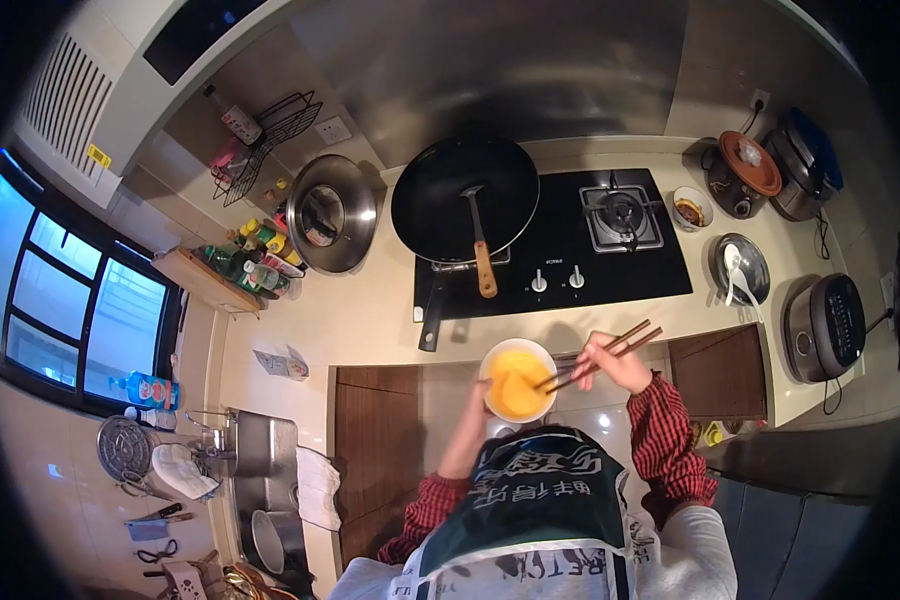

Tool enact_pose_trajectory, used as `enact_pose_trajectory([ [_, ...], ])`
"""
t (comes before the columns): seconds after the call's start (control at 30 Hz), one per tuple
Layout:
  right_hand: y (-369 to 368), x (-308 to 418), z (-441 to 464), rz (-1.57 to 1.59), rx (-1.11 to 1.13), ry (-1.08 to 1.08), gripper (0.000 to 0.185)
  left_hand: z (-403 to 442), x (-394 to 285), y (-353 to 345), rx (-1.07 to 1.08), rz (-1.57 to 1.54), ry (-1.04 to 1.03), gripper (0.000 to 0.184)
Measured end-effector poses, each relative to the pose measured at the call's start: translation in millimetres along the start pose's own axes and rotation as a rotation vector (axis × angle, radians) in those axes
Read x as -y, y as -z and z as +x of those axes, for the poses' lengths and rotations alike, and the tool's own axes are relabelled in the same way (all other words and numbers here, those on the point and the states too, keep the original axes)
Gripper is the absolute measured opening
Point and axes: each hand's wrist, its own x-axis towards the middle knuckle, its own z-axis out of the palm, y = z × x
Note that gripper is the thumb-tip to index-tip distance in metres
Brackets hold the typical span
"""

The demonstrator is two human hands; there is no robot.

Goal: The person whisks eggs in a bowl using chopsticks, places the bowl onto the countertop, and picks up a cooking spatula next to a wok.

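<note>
A white bowl of yellow beaten egg is held in front of my apron, past the counter's front edge. My left hand is closed on the bowl's left side, its fingers partly hidden beneath it. Between the fingers of my right hand is a pair of brown chopsticks, with the tips dipped in the egg. Beyond the bowl, a black wok sits on the left burner. A spatula with a wooden handle rests inside it.
The black gas stove has a bare right burner. Right of it are a small bowl of sauce, a metal bowl with a white spoon and a rice cooker. At left stand a large lid, bottles and a sink.
</note>
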Motion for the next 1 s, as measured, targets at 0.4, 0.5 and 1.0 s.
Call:
enact_pose_trajectory([
  [0.4,0.2,-0.2,-4.3,0.027,-0.098,0.034,0.023,0.4,0.9,-4.5,0.04,-0.062,0.01,0.052],
  [0.5,2.9,3.7,-6.9,0.077,-0.17,0.028,0.023,-9.4,-3.5,-8.7,0.054,-0.08,-0.008,0.052],
  [1.0,-12.6,22.4,-4.6,-0.054,0.019,0.036,0.024,-5.0,7.6,0.6,-0.014,-0.129,-0.012,0.054],
])
